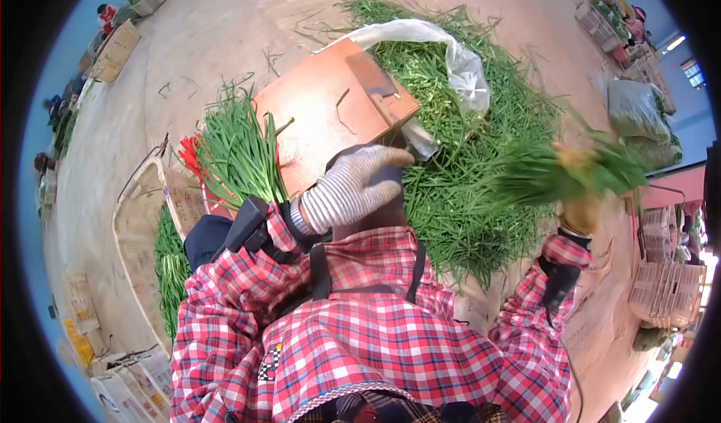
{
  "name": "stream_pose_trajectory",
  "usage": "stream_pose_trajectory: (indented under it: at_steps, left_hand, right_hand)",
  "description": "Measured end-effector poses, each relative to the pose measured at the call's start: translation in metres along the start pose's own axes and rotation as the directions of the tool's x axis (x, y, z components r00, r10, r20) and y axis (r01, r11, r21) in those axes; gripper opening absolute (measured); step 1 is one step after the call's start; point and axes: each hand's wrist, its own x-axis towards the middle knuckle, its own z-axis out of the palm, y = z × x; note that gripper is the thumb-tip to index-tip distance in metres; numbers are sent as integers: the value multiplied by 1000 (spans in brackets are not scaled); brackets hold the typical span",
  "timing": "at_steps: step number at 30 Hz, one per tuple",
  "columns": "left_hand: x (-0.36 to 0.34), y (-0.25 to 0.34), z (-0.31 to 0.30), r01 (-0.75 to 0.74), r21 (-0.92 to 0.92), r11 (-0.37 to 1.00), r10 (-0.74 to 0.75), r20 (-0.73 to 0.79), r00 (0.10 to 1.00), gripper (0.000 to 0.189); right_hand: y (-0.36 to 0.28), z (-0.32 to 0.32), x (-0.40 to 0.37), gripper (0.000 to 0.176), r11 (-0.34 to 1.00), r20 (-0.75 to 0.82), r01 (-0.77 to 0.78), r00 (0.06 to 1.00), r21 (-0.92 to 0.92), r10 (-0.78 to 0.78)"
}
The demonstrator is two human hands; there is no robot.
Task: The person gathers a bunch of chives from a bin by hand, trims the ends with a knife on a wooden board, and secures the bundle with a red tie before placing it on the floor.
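Bunch of greens (559, 171): clamped in right hand (582, 214), fist closed. Left hand (353, 188): fingers together, curled, wooden board (315, 107) just beyond it; grip cannot be told.

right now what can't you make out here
All in the head view:
1. Bunch of green stalks in the right hand: motion-blurred, so single stalks are unreadable.
2. Left hand: its knit glove covers a dark thing, so the grip is hidden.
3. Crates near the top edge: too small and warped by the lens.
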Motion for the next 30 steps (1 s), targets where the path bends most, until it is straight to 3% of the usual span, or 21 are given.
stream_pose_trajectory:
  at_steps: [2,3,5,6,8,9,11,14,17,18,19,20,21,22,23,24,25,26,28,29,30]
  left_hand:
    - [-9,1,6,53,-24,998,-52,32,998,42]
    - [-6,0,5,37,17,999,-37,29,999,42]
    - [8,4,-3,14,35,999,-15,7,1000,42]
    - [10,8,-4,29,3,1000,-29,-1,1000,43]
    - [5,11,-3,187,-135,973,-178,77,981,44]
    - [6,15,-3,135,-153,979,-123,86,989,45]
    - [17,23,-10,18,-193,981,-2,86,996,48]
    - [34,35,-10,13,-173,985,-12,4,1000,54]
    - [75,35,-10,-130,-348,928,130,-22,991,59]
    - [85,28,-11,-184,-423,887,193,-22,981,61]
    - [97,20,-10,-143,-580,802,212,53,976,62]
    - [108,13,-9,-83,-715,694,242,123,962,63]
    - [112,9,-8,-10,-824,566,284,183,941,64]
    - [94,28,-10,-186,-840,509,273,-47,961,66]
    - [80,31,-10,-114,-881,459,205,-21,979,64]
    - [69,32,-12,-47,-915,400,136,9,991,61]
    - [60,35,-11,16,-942,334,72,42,997,59]
    - [55,41,-8,-1,-934,358,-55,-22,998,55]
    - [61,7,-14,16,-982,186,104,36,994,53]
    - [59,6,-20,-60,-985,164,126,-39,991,52]
    - [56,5,-25,-135,-981,139,148,-115,982,50]
  right_hand:
    - [-14,17,-14,4,991,-308,-54,947,123,90]
    - [2,-4,-1,10,847,-267,-171,963,-503,36]
    - [19,-8,-11,13,764,-347,-174,935,-621,-70]
    - [10,9,0,11,982,-240,30,968,-185,-74]
    - [3,2,-1,11,956,-282,-108,941,273,187]
    - [11,2,10,11,824,-171,-67,985,-563,-36]
    - [26,-5,12,14,833,-123,12,988,-553,-96]
    - [-5,40,31,18,996,17,-89,996,-11,89]
    - [-14,77,61,24,941,152,-97,976,-325,153]
    - [-12,87,73,27,900,305,-23,937,-435,172]
    - [-15,101,85,32,577,554,418,830,-701,72]
    - [-17,114,96,38,75,756,756,654,-651,-34]
    - [-12,136,105,31,611,595,392,786,-688,167]
    - [-6,159,113,29,875,385,-155,852,-459,354]
    - [2,168,127,32,909,488,-101,817,-405,308]
    - [11,165,148,49,474,687,553,707,-685,169]
    - [14,194,157,36,791,496,28,793,-611,355]
    - [14,204,164,36,652,474,156,811,-742,344]
    - [29,215,170,38,638,471,221,845,-738,253]
    - [27,219,170,43,624,492,277,847,-730,199]
    - [32,215,168,60,698,382,97,885,-710,266]
